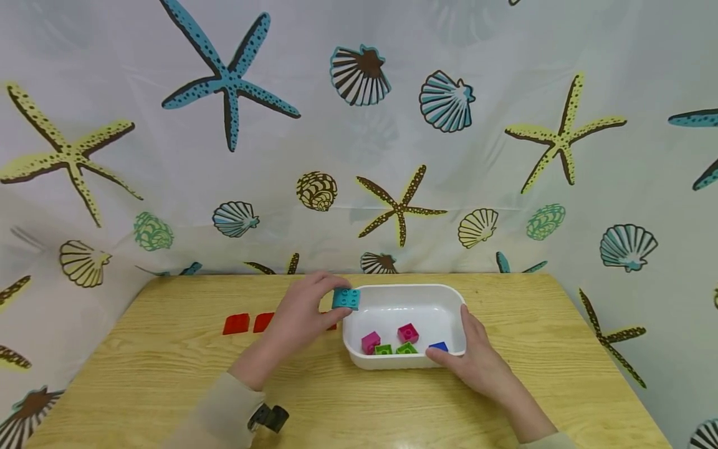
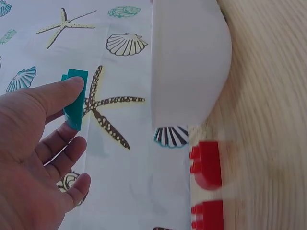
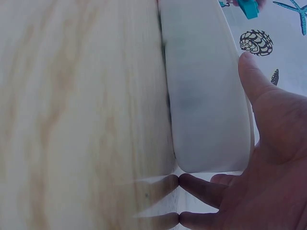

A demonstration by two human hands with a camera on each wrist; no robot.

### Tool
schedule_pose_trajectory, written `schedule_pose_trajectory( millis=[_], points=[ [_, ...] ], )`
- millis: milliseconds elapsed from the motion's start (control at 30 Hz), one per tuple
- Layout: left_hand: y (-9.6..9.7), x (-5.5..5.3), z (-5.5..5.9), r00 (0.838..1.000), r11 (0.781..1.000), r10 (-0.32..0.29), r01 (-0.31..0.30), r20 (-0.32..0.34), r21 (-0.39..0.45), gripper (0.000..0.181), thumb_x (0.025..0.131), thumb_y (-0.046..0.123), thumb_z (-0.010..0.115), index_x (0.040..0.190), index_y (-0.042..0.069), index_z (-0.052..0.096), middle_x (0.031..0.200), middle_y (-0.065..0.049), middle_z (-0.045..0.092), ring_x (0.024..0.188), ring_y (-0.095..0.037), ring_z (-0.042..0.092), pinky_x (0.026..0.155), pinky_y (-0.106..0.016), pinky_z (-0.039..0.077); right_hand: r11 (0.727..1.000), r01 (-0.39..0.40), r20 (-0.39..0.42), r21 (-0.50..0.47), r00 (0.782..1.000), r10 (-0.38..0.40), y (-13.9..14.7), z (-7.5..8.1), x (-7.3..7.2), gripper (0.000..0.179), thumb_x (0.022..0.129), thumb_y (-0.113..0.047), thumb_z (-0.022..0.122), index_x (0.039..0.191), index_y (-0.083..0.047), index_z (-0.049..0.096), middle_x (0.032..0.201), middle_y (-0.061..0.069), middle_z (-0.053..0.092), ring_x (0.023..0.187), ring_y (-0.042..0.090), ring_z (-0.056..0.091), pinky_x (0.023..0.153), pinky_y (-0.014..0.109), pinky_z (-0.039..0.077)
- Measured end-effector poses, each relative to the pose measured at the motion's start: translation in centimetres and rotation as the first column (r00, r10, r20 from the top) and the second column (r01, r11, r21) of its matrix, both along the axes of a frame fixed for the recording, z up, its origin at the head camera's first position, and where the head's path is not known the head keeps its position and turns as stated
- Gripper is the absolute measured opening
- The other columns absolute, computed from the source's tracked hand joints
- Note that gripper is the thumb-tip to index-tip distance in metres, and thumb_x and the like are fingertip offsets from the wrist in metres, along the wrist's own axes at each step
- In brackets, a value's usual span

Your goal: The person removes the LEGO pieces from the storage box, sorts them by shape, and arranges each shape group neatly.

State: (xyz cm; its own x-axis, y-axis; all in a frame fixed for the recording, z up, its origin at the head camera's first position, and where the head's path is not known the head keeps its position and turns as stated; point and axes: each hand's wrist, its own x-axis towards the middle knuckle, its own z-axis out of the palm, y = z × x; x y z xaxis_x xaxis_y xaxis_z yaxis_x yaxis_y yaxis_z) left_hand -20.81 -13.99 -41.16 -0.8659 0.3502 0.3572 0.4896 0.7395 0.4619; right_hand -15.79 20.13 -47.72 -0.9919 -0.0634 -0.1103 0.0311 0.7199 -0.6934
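Observation:
My left hand (image 1: 298,310) pinches a teal toy building brick (image 1: 346,299) between thumb and fingers, raised beside the left rim of a white plastic tub (image 1: 404,360). The studs show in the head view; the left wrist view has the brick (image 2: 76,100) from its edge. Around the tub's front right corner my right hand (image 1: 481,357) holds on, thumb over the front rim and fingers along the right side. Inside lie pink bricks (image 1: 408,333), green bricks (image 1: 406,349) and a blue brick (image 1: 439,347), partly hidden by the front wall and thumb.
Left of the tub, red bricks (image 1: 237,323) stand in a row on the wooden table (image 1: 359,405), partly covered by my left hand. A white curtain (image 1: 314,137) printed with shells and starfish hangs along the table's back and sides.

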Motion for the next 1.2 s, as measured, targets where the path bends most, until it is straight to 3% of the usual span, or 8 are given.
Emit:
schedule_pose_trajectory(
  millis=[167,400,633,1000,1200],
  points=[
    [-1.7,0.2,-0.3,1.000,1.000,-0.002,0.002,-0.021,0.003,0.042,0.092,0.022,0.094,0.130,0.018,0.077,0.133,-0.002,0.070,0.127,-0.029,0.062,0.108,-0.053,0.057,1.000,0.000,-0.003,0.006,1.000,0.000,0.2,-0.2,0.0,0.127,0.097,-0.067,0.076,0.176,-0.005,-0.001,0.179,0.030,0.008,0.154,0.059,0.037,0.120,0.075,0.036],
    [-4.3,0.5,-1.3,0.999,0.999,0.032,-0.032,0.008,0.007,0.039,0.094,0.019,0.092,0.130,0.016,0.076,0.133,-0.005,0.071,0.127,-0.033,0.063,0.107,-0.058,0.057,1.000,0.006,0.001,0.005,1.000,-0.006,0.0,-0.3,0.0,0.127,0.096,-0.068,0.077,0.177,-0.006,-0.001,0.179,0.030,0.008,0.154,0.059,0.037,0.119,0.076,0.036],
    [-7.4,0.6,-1.5,0.999,0.998,0.046,-0.046,0.007,0.032,0.043,0.095,0.015,0.090,0.134,0.009,0.074,0.137,-0.013,0.070,0.127,-0.039,0.064,0.106,-0.062,0.056,1.000,0.004,-0.001,0.014,1.000,-0.004,-0.1,-0.1,0.0,0.128,0.096,-0.069,0.076,0.177,-0.006,-0.001,0.179,0.030,0.009,0.153,0.059,0.039,0.118,0.076,0.038],
    [-12.9,1.0,-1.8,0.993,0.993,0.118,-0.118,0.013,-0.005,0.043,0.097,0.014,0.087,0.137,0.005,0.071,0.140,-0.020,0.067,0.130,-0.044,0.060,0.110,-0.068,0.051,1.000,-0.001,-0.002,0.007,1.000,0.001,-0.1,0.1,0.1,0.127,0.097,-0.068,0.076,0.177,-0.006,-0.001,0.179,0.030,0.008,0.153,0.060,0.038,0.119,0.077,0.036],
    [-15.5,1.2,-1.9,0.990,0.990,0.140,-0.140,0.013,-0.005,0.041,0.097,0.012,0.087,0.134,0.003,0.071,0.134,-0.022,0.068,0.123,-0.044,0.063,0.105,-0.067,0.053,1.000,0.000,0.009,0.011,1.000,0.000,0.0,0.0,0.0,0.127,0.097,-0.069,0.075,0.177,-0.007,-0.002,0.179,0.030,0.007,0.153,0.060,0.037,0.118,0.077,0.036]
  ],
)
